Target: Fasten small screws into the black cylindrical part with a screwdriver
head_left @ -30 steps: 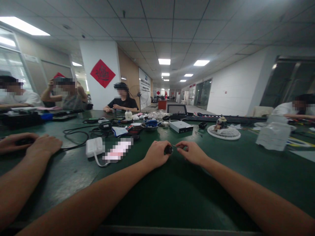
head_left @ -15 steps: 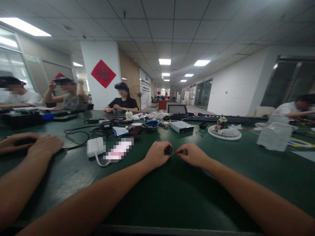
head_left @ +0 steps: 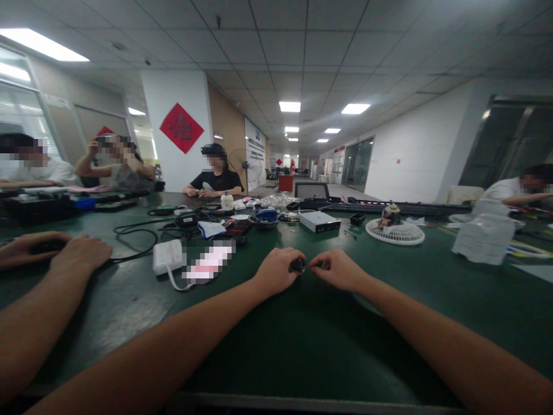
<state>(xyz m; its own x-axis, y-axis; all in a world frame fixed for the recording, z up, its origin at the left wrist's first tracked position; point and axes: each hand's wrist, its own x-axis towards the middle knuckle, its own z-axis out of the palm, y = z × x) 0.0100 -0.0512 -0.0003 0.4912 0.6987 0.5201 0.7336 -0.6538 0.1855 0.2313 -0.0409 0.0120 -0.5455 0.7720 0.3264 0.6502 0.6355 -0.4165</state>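
Note:
In the middle of the green table, my left hand (head_left: 279,270) is closed round a small black cylindrical part (head_left: 298,265), whose round end faces right. My fingers cover most of its body, so its exact kind does not show. Just to the right, my right hand (head_left: 337,270) has thumb and forefinger pinched together close to the part's end. Whatever sits in that pinch is too small to make out. Both hands are low over the table top (head_left: 302,346).
A white adapter (head_left: 167,257) with a cable lies left. Beyond my hands are a white-and-black drive box (head_left: 319,222), a white fan grille (head_left: 395,231) and a plastic-wrapped block (head_left: 484,239). A co-worker's hands (head_left: 80,253) rest at the far left. Others sit around the table.
The black part has turned slightly in my left hand. My right hand has shifted a little, its fingertips still by the part's end.

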